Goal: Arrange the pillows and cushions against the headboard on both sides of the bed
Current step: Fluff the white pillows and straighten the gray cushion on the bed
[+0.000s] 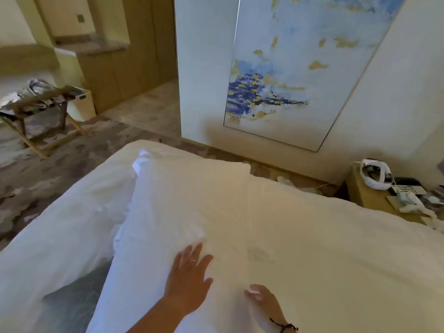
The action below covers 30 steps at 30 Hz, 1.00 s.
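Both hands lie on a white pillow [182,212] that rests on the bed [336,248]. The left hand [189,277] is released, fingers straight and spread, palm flat on the pillow's near portion; a ring shows on one finger. The right hand [263,300] sits just beside it, fingers relaxed and grasping nothing, with a dark cord around the wrist. The pillow extends away from the hands toward the bed's far corner. A white duvet [52,224] lies left of the hands. Beyond and right of the hands, a bedside table [370,195] carries a telephone [406,193].
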Each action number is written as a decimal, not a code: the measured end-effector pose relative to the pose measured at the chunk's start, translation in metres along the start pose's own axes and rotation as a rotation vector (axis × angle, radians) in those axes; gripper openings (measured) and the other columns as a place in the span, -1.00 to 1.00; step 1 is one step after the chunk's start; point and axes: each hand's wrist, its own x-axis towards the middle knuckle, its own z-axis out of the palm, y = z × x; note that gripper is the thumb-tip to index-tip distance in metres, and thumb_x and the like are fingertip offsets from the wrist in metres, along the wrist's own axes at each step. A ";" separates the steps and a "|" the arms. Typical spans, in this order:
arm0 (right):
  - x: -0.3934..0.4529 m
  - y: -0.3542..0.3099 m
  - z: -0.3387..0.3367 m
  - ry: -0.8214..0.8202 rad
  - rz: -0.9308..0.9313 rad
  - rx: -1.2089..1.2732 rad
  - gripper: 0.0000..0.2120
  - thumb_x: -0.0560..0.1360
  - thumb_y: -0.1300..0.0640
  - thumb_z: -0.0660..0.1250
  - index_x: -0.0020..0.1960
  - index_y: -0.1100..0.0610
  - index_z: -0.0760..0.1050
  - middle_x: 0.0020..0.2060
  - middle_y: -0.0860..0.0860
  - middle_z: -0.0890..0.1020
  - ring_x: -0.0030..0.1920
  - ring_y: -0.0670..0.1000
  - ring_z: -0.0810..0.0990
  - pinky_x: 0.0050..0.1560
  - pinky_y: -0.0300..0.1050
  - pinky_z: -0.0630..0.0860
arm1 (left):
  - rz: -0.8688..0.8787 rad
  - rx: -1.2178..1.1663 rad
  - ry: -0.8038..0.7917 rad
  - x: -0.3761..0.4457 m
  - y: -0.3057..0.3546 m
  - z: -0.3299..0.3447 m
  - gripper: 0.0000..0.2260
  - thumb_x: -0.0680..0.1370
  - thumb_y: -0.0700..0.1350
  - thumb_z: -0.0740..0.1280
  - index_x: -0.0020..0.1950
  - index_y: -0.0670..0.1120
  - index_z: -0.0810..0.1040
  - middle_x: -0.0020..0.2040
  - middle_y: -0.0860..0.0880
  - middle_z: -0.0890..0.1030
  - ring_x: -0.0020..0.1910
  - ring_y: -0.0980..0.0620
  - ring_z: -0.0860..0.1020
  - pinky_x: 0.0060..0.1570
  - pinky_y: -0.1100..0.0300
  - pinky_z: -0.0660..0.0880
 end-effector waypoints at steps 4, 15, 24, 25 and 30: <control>0.047 -0.012 0.026 0.049 0.122 0.079 -0.48 0.48 -0.21 0.30 0.32 0.06 0.39 0.21 0.05 0.53 0.17 0.07 0.53 0.12 -0.12 0.42 | 0.123 0.152 0.191 0.028 -0.018 0.035 -0.46 0.49 0.31 0.26 0.43 0.14 0.46 0.56 -0.07 0.27 0.53 -0.15 0.24 0.46 -0.25 0.02; 0.110 0.012 0.039 -0.020 0.348 0.221 0.10 0.16 -0.55 0.35 0.52 0.01 0.20 0.42 0.05 0.41 0.33 0.14 0.45 0.26 0.05 0.39 | 0.147 0.137 0.278 0.049 -0.055 0.094 -0.44 0.60 0.31 0.03 0.56 0.14 0.24 0.63 -0.02 0.03 0.60 -0.08 0.00 0.49 -0.27 -0.03; 0.096 -0.009 0.048 0.030 0.227 0.207 -0.73 0.44 0.00 0.39 -0.18 0.24 0.62 -0.25 0.11 0.70 -0.22 0.09 0.63 -0.20 -0.13 0.47 | 0.140 0.103 0.247 0.035 -0.059 0.089 -0.43 0.59 0.31 0.01 0.57 0.14 0.21 0.63 -0.03 0.04 0.59 -0.07 0.07 0.49 -0.28 -0.03; 0.090 -0.014 0.050 0.063 0.189 0.210 -0.75 0.47 0.06 0.35 -0.26 0.22 0.57 -0.31 0.10 0.65 -0.30 0.07 0.58 -0.26 -0.15 0.42 | 0.128 0.108 0.234 0.032 -0.059 0.085 -0.43 0.59 0.31 0.00 0.57 0.13 0.21 0.63 -0.04 0.06 0.58 -0.07 0.11 0.49 -0.28 -0.02; 0.063 -0.029 0.050 0.329 0.103 0.305 -0.61 0.59 0.09 0.22 -0.40 0.11 0.31 -0.47 0.04 0.42 -0.40 0.06 0.39 -0.31 -0.11 0.32 | 0.070 0.079 0.195 0.011 -0.052 0.071 -0.36 0.59 0.33 -0.01 0.60 0.06 0.15 0.62 -0.08 0.06 0.56 -0.11 0.17 0.47 -0.31 0.03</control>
